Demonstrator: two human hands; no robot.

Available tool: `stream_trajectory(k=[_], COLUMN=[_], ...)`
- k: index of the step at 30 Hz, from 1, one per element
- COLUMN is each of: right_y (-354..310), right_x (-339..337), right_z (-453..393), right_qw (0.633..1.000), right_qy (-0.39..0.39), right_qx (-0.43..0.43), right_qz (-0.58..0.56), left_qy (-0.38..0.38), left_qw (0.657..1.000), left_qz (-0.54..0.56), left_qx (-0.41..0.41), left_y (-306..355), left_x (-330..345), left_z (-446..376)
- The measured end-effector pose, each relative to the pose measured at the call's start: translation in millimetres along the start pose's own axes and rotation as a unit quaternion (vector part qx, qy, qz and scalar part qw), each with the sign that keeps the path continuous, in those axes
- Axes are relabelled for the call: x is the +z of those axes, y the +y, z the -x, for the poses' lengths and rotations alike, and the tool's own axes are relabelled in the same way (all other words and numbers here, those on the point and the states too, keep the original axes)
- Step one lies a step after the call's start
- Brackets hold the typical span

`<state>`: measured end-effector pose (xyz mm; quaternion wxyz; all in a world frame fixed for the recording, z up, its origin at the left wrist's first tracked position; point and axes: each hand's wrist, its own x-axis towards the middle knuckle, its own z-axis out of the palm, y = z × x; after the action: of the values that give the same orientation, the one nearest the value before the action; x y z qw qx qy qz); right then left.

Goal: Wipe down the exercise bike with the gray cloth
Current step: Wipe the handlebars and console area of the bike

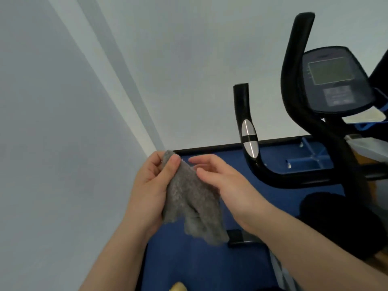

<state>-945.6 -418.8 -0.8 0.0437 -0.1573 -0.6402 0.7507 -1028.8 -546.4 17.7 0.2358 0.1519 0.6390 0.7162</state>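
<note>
Your left hand [150, 181] pinches the gray cloth [193, 198] between thumb and fingers; your right hand [222, 181], fingers relaxed, touches it, left of the exercise bike [315, 127].

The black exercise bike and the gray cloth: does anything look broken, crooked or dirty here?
Nothing stands out. The black exercise bike shows no visible damage on its handlebars or its console. The gray knitted cloth hangs crumpled, pinched at its top by the left hand; the right hand touches its side. The frame is slightly blurred.
</note>
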Motion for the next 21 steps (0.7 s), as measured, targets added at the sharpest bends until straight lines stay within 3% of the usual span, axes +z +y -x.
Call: stream_trajectory(k=[7,11,16,21], right_y=[35.0,48.9,58.3,53.0], right_x=[20.8,36.3,50.8,53.4], right_z=[-5.4,-12.0,-19.1,-28.2], right_qw=[0.996,0.997,0.995,0.997], right_qy=[0.041,0.031,-0.039,0.005], right_qx=[-0.073,-0.052,-0.026,-0.043], right_qz=[0.038,0.044,0.085,0.057], left_qy=[-0.001,-0.007,0.023,0.072], left_qw=[1.0,1.0,0.999,0.994], left_qz=[-0.002,0.0,-0.002,-0.055], left_qx=[-0.012,0.008,0.025,0.057], left_y=[9.4,15.8,26.7,28.5], left_x=[-18.4,-33.6,-53.8,-86.1], left_z=[-6.6,-12.0,-21.7,-32.5])
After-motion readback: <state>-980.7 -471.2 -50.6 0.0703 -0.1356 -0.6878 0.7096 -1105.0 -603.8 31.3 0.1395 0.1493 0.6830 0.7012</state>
